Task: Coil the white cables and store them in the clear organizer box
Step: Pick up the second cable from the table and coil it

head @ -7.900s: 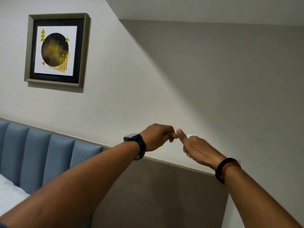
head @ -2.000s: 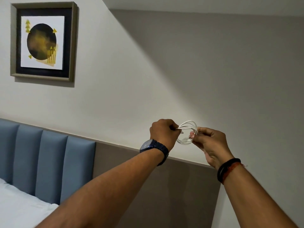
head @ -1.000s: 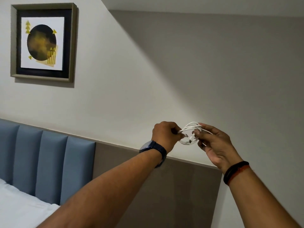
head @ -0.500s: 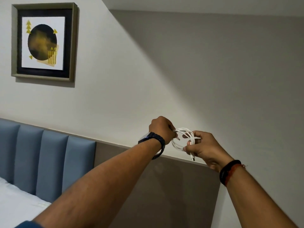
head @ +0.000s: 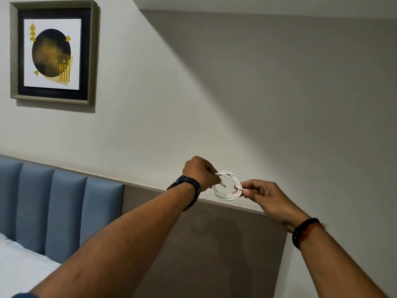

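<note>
A framed print (head: 52,53) hangs at the upper left of the frame, a dark disc with yellow marks on white, inside a black mat and a dull metallic frame. Below it, at the left edge, a blue padded headboard (head: 60,211) with upright channels meets a flat brown panel (head: 214,254) that fills the lower middle, and a strip of white bed (head: 19,269) shows at the lower left corner. The wall (head: 279,104) behind is plain and matte, lighter on the left, shaded grey on the right. Both bare forearms reach up from the bottom edge, with nothing between the camera and the hands. The cable (head: 227,187) sits just right of centre, a thin smooth white cord wound into a small round coil of several loops, held in the air in front of the panel's top edge. The left hand (head: 199,172), closed into a fist, grips the coil's left side, with a plug end poking out beside its fingers; a dark watch (head: 187,188) circles that wrist. The right hand (head: 266,198) pinches the coil's right side between thumb and forefinger, and a black and red band (head: 305,232) wraps its wrist.
</note>
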{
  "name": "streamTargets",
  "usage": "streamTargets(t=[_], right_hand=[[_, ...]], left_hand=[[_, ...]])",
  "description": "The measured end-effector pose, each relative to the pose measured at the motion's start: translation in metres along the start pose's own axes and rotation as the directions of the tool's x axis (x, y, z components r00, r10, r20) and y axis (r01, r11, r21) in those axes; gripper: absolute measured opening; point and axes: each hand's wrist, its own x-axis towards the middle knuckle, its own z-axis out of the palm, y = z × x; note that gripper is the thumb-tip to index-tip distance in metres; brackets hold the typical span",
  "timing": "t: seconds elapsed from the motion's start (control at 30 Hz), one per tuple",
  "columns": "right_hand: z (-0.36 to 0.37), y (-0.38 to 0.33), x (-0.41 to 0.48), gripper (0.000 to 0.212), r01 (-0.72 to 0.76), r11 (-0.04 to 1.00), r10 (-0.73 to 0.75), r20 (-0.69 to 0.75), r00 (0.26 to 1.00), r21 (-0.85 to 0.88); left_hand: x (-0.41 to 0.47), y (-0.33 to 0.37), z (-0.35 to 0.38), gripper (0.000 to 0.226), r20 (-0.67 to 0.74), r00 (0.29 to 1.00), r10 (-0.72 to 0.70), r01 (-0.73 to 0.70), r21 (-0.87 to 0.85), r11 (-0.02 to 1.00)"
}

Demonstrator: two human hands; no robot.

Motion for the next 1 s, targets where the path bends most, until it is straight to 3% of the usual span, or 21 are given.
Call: streamTargets(t=[0.1,0.23,0.37,0.5,0.7,0.93,1.0], right_hand=[[0.002,0.004,0.004,0.017,-0.027,1.000,0.027,-0.038,0.999,-0.013],[0.005,0.010,0.009,0.012,-0.082,0.995,0.068,-0.224,0.972,-0.054],[0.006,0.016,0.012,0.014,-0.149,0.989,0.139,-0.277,0.951,-0.012],[0.007,0.021,0.017,0.016,-0.207,0.974,0.156,-0.392,0.907,-0.091],[0.013,0.022,0.018,0.015,-0.225,0.974,0.189,-0.455,0.870,-0.026],[0.016,0.022,0.019,0.011,-0.235,0.972,0.217,-0.416,0.883,0.007],[0.019,0.020,0.019,0.018,-0.239,0.970,0.236,-0.432,0.870,0.049]], left_hand=[[0.000,-0.002,0.002,0.015,-0.003,1.000,-0.022,0.021,-0.051,0.998],[-0.002,-0.005,0.007,0.014,0.016,0.999,-0.046,0.047,-0.086,0.995],[-0.004,-0.007,0.014,0.014,0.051,0.998,-0.036,0.042,-0.107,0.993],[-0.004,-0.007,0.021,0.015,0.064,0.997,-0.034,0.041,-0.104,0.994],[-0.004,-0.006,0.029,0.016,0.074,0.997,-0.038,0.047,-0.121,0.992],[-0.005,-0.006,0.033,0.015,0.056,0.998,-0.035,0.040,-0.108,0.993],[-0.006,-0.006,0.035,0.016,0.053,0.998,-0.029,0.034,-0.108,0.994]])
